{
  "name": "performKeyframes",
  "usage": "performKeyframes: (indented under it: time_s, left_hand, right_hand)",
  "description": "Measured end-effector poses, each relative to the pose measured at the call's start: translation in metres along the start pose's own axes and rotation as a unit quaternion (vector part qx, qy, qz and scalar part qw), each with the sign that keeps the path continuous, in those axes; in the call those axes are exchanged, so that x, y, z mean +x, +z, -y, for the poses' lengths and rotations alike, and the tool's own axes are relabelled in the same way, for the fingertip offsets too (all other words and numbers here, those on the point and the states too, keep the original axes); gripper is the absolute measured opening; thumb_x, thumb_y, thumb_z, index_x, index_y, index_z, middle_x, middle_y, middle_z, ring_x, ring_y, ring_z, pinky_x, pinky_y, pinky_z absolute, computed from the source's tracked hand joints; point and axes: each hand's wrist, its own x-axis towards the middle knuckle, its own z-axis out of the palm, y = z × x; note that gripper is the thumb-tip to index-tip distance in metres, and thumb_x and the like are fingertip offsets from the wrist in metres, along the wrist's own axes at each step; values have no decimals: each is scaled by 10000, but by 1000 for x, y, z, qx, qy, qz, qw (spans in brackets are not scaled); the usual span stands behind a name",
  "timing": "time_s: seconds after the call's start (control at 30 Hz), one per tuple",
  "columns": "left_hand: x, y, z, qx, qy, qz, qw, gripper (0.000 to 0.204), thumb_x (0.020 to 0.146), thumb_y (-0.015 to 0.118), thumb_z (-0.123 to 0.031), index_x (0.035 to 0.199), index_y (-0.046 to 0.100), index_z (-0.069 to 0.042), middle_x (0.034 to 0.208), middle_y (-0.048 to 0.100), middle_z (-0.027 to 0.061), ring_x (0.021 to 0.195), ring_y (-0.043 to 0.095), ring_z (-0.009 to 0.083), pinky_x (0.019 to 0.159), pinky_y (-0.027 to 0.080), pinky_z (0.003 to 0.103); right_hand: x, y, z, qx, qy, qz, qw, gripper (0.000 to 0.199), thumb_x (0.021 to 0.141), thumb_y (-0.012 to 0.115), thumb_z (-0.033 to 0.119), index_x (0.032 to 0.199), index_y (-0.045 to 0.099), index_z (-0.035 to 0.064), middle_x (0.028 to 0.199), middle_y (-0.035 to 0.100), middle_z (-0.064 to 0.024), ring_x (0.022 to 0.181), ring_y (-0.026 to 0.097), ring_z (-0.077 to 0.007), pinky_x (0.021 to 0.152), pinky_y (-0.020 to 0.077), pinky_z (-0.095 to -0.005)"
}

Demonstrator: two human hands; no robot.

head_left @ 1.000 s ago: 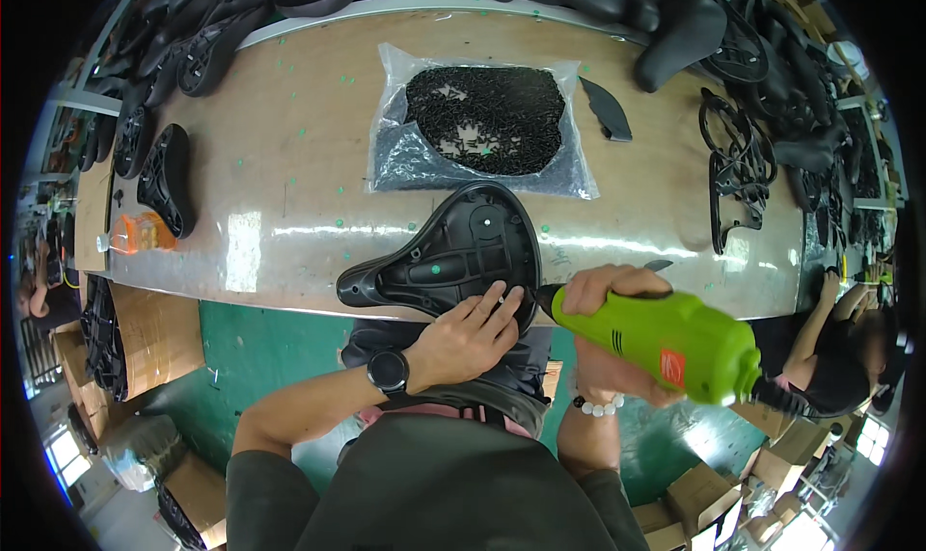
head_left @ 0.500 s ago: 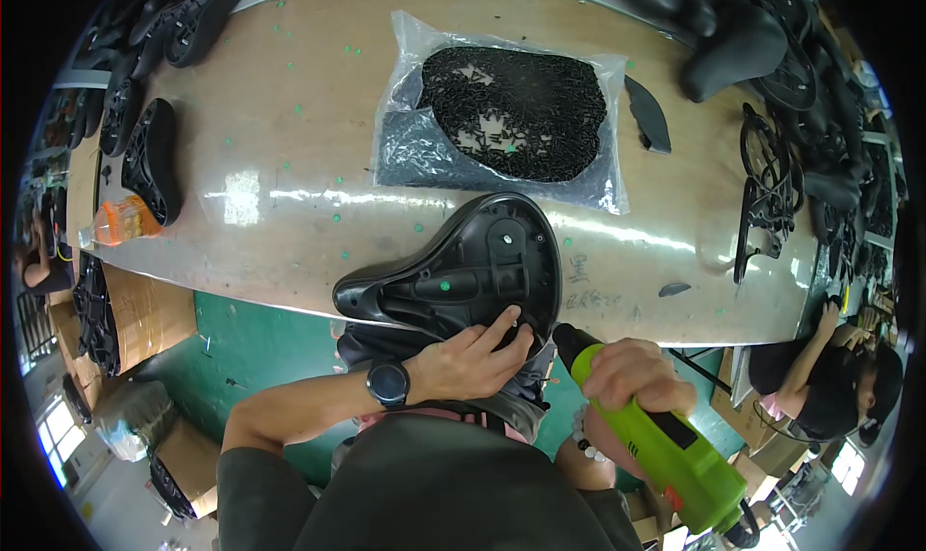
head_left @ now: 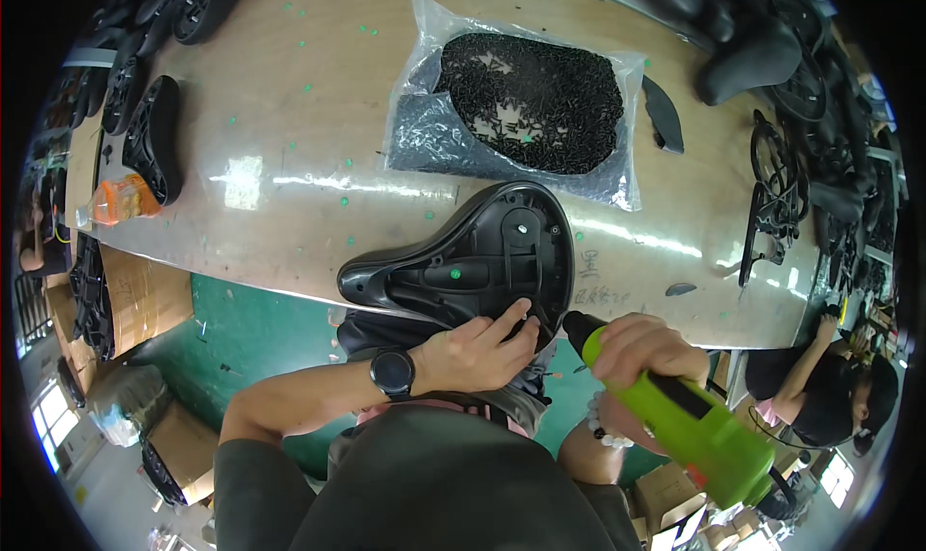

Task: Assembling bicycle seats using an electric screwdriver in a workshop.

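Note:
A black bicycle saddle (head_left: 463,293) lies upside down at the table's near edge, its nose to the left and its hollow underside up. My left hand (head_left: 482,353), with a dark watch on its wrist, grips the saddle's near rim at the wide right end. Its bent fingers reach into the hollow; whether a small part is pinched there cannot be made out. In my right hand (head_left: 648,350) is a lime-green electric screwdriver (head_left: 694,430), wrapped by the fingers. The tool's black tip points left, close beside the saddle's right rim.
Beyond the saddle lies a clear plastic bag (head_left: 415,132) of small black screw-like pieces (head_left: 531,79). An orange-labelled bottle (head_left: 125,201) stands at the left edge, near black saddle shells (head_left: 154,136). Black frames (head_left: 772,194) and more saddles (head_left: 752,64) crowd the right. A co-worker (head_left: 820,387) sits at right.
The whole view has shifted slightly. The screwdriver's rear end has swung a little up and to the right; its tip stays beside the saddle. My left hand keeps its place on the rim.

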Motion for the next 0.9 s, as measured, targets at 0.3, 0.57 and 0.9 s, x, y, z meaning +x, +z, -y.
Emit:
performKeyframes:
  time_s: [0.3, 0.57, 0.9]
  left_hand:
    - [25, -21, 0, -174, -115, 19, 978, 244, 867, 661, -284, 976, 664, -65, 1060, 624, 28, 1054, 647, 225, 588, 485, 265]
    - [32, -21, 6, -242, -210, 79, 944, 155, 791, 699, -122, 881, 614, -28, 1034, 632, 55, 895, 646, 244, 632, 551, 336]
    - [27, -25, 7, -421, -301, -71, 853, 82, 867, 623, -22, 829, 561, 17, 966, 671, 120, 689, 650, 227, 592, 508, 304]
  right_hand:
    - [16, -11, -4, 34, -41, 235, 971, 673, 877, 469, 678, 987, 541, 18, 621, 583, -106, 507, 587, -266, 610, 498, -413]
    - [10, -15, -7, 92, 13, 150, 984, 803, 865, 374, 764, 1079, 521, 4, 695, 561, -99, 565, 553, -237, 679, 454, -404]
    - [7, -10, -8, 123, -6, 108, 987, 664, 896, 469, 626, 1037, 566, -16, 680, 590, -143, 565, 573, -275, 616, 472, -411]
